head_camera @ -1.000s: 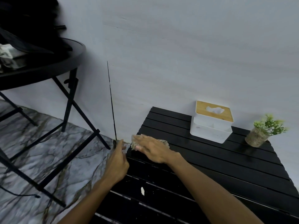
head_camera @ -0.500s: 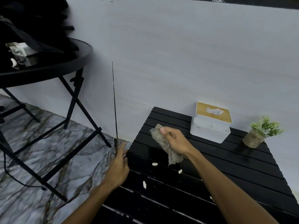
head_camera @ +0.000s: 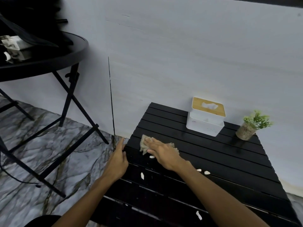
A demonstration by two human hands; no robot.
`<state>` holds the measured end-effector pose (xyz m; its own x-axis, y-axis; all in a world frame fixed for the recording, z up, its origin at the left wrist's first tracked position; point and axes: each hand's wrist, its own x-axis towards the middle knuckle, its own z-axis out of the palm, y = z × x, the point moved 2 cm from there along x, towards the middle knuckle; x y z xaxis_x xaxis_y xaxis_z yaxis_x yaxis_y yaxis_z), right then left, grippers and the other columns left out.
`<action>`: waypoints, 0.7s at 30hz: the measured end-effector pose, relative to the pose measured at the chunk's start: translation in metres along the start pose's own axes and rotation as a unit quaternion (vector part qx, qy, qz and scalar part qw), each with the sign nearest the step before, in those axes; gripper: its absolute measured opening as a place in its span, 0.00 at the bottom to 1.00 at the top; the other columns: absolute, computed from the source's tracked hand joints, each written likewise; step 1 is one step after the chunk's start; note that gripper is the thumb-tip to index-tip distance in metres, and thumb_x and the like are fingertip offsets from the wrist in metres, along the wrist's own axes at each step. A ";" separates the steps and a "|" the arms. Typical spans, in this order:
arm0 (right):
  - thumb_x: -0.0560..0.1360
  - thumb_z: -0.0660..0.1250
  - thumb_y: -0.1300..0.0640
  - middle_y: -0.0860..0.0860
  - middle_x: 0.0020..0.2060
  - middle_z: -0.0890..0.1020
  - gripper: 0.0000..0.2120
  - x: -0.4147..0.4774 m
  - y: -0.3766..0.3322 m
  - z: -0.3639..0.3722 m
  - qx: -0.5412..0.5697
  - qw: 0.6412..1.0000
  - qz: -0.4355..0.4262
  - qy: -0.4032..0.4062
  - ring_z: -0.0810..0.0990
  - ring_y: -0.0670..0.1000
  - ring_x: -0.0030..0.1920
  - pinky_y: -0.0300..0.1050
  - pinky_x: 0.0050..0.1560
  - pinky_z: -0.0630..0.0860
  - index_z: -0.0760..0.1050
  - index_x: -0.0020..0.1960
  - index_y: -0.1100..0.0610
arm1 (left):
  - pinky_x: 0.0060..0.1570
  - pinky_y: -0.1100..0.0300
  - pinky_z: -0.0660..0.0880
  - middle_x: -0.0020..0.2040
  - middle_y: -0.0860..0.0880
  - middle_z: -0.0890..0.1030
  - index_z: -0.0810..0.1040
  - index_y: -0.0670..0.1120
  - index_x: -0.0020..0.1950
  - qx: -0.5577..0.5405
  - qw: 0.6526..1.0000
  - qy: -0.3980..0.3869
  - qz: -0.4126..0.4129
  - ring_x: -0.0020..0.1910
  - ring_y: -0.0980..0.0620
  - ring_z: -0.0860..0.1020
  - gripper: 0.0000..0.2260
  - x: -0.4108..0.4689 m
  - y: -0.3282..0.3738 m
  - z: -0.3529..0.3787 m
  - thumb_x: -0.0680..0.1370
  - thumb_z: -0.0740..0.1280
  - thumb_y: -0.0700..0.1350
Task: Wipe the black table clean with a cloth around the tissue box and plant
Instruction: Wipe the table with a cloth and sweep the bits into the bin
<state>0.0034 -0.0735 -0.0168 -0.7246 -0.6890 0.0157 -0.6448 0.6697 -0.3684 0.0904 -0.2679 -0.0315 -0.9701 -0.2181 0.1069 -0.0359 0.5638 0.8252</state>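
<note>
The black slatted table [head_camera: 213, 161] stands low against the wall. My right hand [head_camera: 162, 153] lies flat on a crumpled beige cloth [head_camera: 144, 144], pressing it onto the slats near the table's left side. My left hand [head_camera: 117, 163] rests on the table's left edge, fingers extended, holding nothing. A white tissue box with a wooden lid [head_camera: 206, 117] sits at the back. To its right stands a small green plant in a round pot [head_camera: 249, 126]. Several white specks [head_camera: 142, 175] lie on the slats in front of the cloth.
A round black folding table [head_camera: 49, 63] with dark items and a white packet stands to the left, its crossed legs spreading over the marble floor [head_camera: 49, 161]. A thin black cable [head_camera: 111, 99] runs down the grey wall just left of the slatted table.
My right hand had lifted the cloth off the table half a second ago; now it presses the cloth flat on the slats again. The left hand stays at the table's edge.
</note>
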 end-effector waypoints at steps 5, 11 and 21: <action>0.84 0.62 0.54 0.51 0.63 0.83 0.15 -0.043 -0.009 -0.026 0.166 0.986 -0.015 0.002 0.81 0.42 0.59 0.40 0.61 0.76 0.79 0.67 0.56 | 0.50 0.58 0.74 0.64 0.50 0.75 0.51 0.51 0.78 0.014 1.000 0.005 0.001 0.43 0.66 0.74 0.30 -0.003 0.005 0.000 0.80 0.57 0.34; 0.83 0.63 0.50 0.48 0.50 0.86 0.11 -0.065 0.048 -0.091 0.235 0.961 0.116 0.088 0.85 0.50 0.51 0.49 0.56 0.81 0.84 0.56 0.48 | 0.57 0.60 0.71 0.61 0.52 0.74 0.57 0.51 0.77 0.031 0.996 0.018 0.080 0.53 0.57 0.75 0.29 -0.010 0.011 0.003 0.78 0.58 0.32; 0.84 0.56 0.44 0.46 0.80 0.60 0.25 -0.084 0.060 -0.024 -0.001 0.993 0.110 0.047 0.56 0.51 0.80 0.47 0.80 0.52 0.60 0.80 0.46 | 0.73 0.61 0.46 0.75 0.51 0.65 0.66 0.48 0.74 0.174 0.973 -0.023 0.150 0.77 0.52 0.56 0.20 -0.018 0.012 0.021 0.82 0.56 0.41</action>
<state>0.0201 0.0310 -0.0178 -0.8676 -0.4967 0.0215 -0.4685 0.8023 -0.3700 0.1020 -0.2407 -0.0355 -0.9586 0.0290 0.2833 0.1795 0.8339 0.5219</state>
